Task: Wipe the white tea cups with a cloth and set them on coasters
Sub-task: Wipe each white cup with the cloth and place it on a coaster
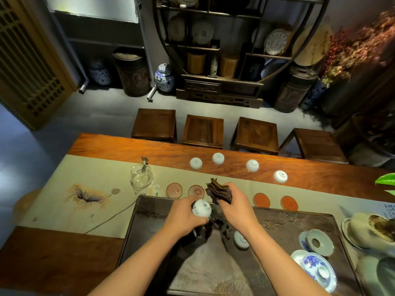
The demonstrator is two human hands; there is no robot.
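Observation:
My left hand (184, 212) grips a white tea cup (202, 208), tilted with its foot toward the right, above the dark tea tray (299, 223). My right hand (232, 199) holds a folded brown cloth (217, 192) just right of that cup, not touching it. Another white cup (241, 240) lies upside down on the tray under my right forearm. Several white cups stand upside down on the wooden table behind, among them one at the left (195, 163) and one at the right (280, 176). Several round coasters lie along the runner, bare: two pinkish (174, 190) (196, 191), two orange (261, 199) (289, 203).
A glass pitcher (142, 177) stands left of the coasters. A celadon saucer (320, 242) and blue-and-white dishes (316, 265) sit at the tray's right end. A pale vessel (367, 229) stands beyond the tray's right edge. Wooden stools (203, 131) line the far side.

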